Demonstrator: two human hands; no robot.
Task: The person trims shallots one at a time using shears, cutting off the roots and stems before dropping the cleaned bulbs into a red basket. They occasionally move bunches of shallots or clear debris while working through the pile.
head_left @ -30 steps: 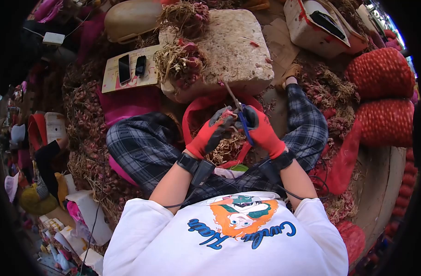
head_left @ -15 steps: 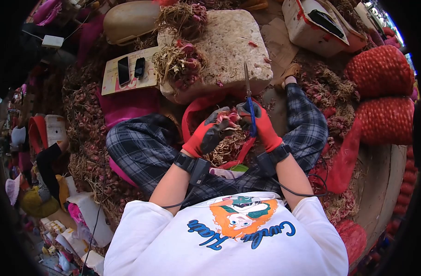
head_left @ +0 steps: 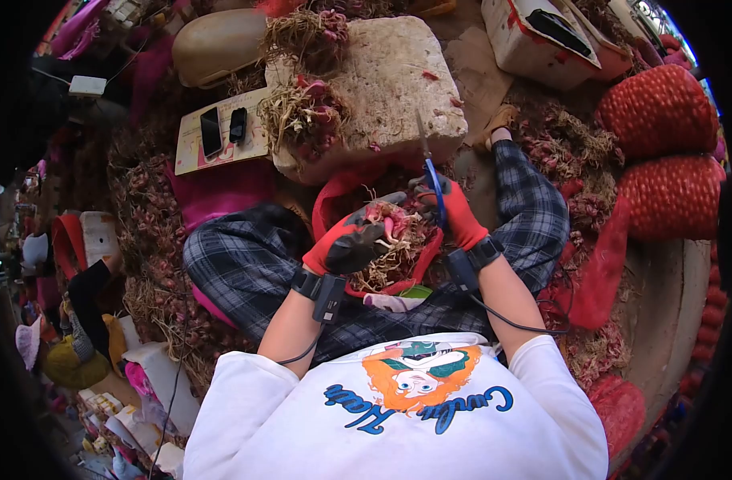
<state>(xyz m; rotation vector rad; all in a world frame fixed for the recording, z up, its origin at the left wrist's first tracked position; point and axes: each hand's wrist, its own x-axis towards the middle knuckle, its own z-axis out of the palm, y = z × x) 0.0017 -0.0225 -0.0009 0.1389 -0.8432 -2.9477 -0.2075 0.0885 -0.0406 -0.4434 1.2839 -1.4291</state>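
My left hand (head_left: pixel 351 242), in a red and dark grey glove, is closed around a small bunch of shallots (head_left: pixel 394 224) with pink bulbs and pale stems. Gloved alike, my right hand (head_left: pixel 459 214) grips blue-handled scissors (head_left: pixel 434 182), their narrow metal blade pointing away from me. The scissors stand just right of the bunch, apart from the bulbs. Below both hands, between my legs, lie dry roots and trimmings (head_left: pixel 378 274) inside a red-rimmed container (head_left: pixel 418 270). My right fingers are partly hidden behind the handle.
Ahead stands a worn foam block (head_left: pixel 398 76) with tied shallot bunches (head_left: pixel 303 112) on its left side. Two phones (head_left: pixel 211 132) lie on a board (head_left: pixel 188 152). Shallots are heaped on the left (head_left: pixel 154 240), and full red net sacks (head_left: pixel 662 192) stand on the right.
My left hand has shifted slightly left and turned, so more of the shallot bunch shows. The right hand keeps the scissors in nearly the same place. The whole view has shifted a little.
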